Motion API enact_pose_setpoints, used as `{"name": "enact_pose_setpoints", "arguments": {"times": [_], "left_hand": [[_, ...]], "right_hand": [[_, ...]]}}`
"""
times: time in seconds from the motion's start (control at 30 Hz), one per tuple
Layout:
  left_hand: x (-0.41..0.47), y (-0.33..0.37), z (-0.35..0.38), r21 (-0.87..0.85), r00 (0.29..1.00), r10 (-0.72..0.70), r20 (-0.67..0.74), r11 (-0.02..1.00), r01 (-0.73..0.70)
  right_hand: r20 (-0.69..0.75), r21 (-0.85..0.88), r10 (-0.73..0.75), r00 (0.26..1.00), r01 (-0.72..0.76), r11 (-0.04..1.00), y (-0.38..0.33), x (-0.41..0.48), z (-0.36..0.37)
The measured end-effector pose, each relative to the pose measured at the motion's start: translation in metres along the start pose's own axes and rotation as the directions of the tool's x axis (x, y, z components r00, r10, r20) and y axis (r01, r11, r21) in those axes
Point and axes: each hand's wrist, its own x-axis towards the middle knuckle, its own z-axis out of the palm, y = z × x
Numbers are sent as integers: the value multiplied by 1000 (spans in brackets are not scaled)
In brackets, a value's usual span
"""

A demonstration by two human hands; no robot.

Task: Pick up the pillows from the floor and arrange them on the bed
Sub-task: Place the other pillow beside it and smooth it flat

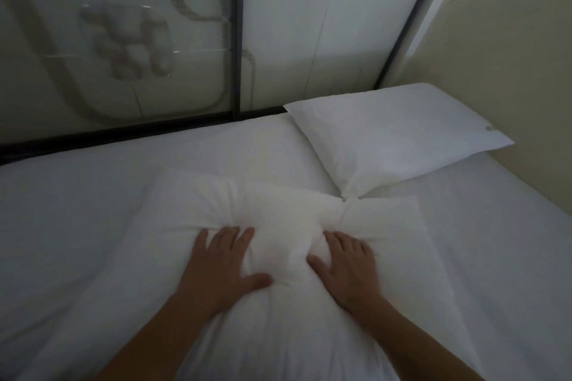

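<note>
We have both palms down on the plump white fabric pillow nearest us (247, 226), which lies flat on the white-sheeted bed (77, 195). Our left hand (226, 260) is spread open, fingers forward, thumb out to the side, and it presses into the soft cover without gripping. Our right hand (343, 260) does the same just beside it, flat and unclenched. Between the two hands the filling bulges up, and creases run away from the dents.

A second white rectangular pillow (393, 136) already sits at the head of the bed, in the corner by the cream wall (510, 55). Its near corner touches the far corner of the one under our hands. Behind the bed stands a frosted glass partition with a dark frame (236, 40).

The pillow we hold down lies askew, well short of the head of the bed, so we judge the arranging unfinished. The main risk is that pressing hard in the middle leaves the filling bunched and the pillow lumpy. If we push it forward with flat hands, they may slide on the smooth cover and drag the sheet into wrinkles instead of moving the pillow. A shove towards the right could also knock the placed pillow out of line where the corners meet. We cannot see the floor from here, so we cannot tell whether more pillows wait there.
</note>
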Motion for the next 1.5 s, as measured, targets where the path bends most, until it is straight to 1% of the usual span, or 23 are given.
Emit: {"name": "enact_pose_setpoints", "arguments": {"times": [0.07,0.1,0.2,0.27,0.3,0.4,0.53,0.6,0.67,0.77,0.87,0.93,1.0,1.03,1.07,1.13,1.2,1.23,1.3,1.37,1.43,1.47,1.5], "left_hand": [[2,-3,11,28,994,47,-103,999,-44],[3,-5,18,43,987,70,-146,997,-64],[8,-2,26,104,986,96,-139,991,-82],[9,0,22,143,986,108,-125,986,-90],[9,-1,16,151,985,108,-136,985,-87],[13,-12,-17,190,965,137,-225,977,-95],[29,-35,-89,239,931,160,-329,968,-82],[35,-46,-126,163,934,97,-345,986,-42],[44,-64,-155,70,950,13,-313,997,10],[39,-102,-175,51,958,-78,-278,994,96],[15,-147,-172,-1,911,-128,-392,990,139],[7,-171,-168,-59,892,-215,-398,976,209],[9,-183,-168,-99,885,-303,-353,953,287],[14,-185,-168,-99,878,-324,-354,946,309],[22,-185,-167,-86,865,-315,-390,948,306],[42,-182,-161,-48,847,-305,-435,947,317],[63,-179,-142,-8,854,-379,-358,915,403],[72,-178,-129,55,857,-392,-334,900,433],[86,-172,-110,92,865,-425,-268,882,462],[98,-165,-98,33,879,-423,-221,897,440],[108,-161,-88,30,905,-382,-188,919,394],[110,-163,-80,36,916,-370,-153,924,380],[109,-171,-73,35,914,-393,-100,917,398]], "right_hand": [[-123,-19,-15,992,13,1000,-3,1,14],[-135,-24,-5,991,2,1000,-5,2,18],[-45,-50,21,999,-23,998,-13,11,23],[13,-27,42,999,-42,999,-17,19,16],[11,-3,56,998,-56,998,-16,23,10],[-80,38,101,992,-98,994,-14,41,-21],[-244,61,52,968,-38,997,-26,86,-72],[-274,66,2,962,17,998,-42,115,-95],[-306,97,-48,951,81,992,-63,142,-113],[-350,163,-107,931,173,971,-101,167,-126],[-330,213,-234,914,314,925,-152,181,-130],[-334,209,-316,888,397,894,-182,197,-130],[-352,183,-361,864,442,878,-202,220,-130],[-364,162,-373,854,452,877,-207,232,-129],[-374,142,-377,847,454,880,-208,243,-128],[-355,127,-355,865,421,898,-203,263,-121],[-280,123,-324,904,368,922,-195,277,-107],[-220,104,-323,920,351,931,-192,280,-97],[-126,62,-340,932,349,935,-192,280,-74],[-68,91,-400,914,405,910,-208,267,-46],[13,141,-510,860,503,853,-227,252,-15],[64,143,-537,841,525,839,-230,250,-1],[91,132,-530,843,517,845,-224,255,8]]}}
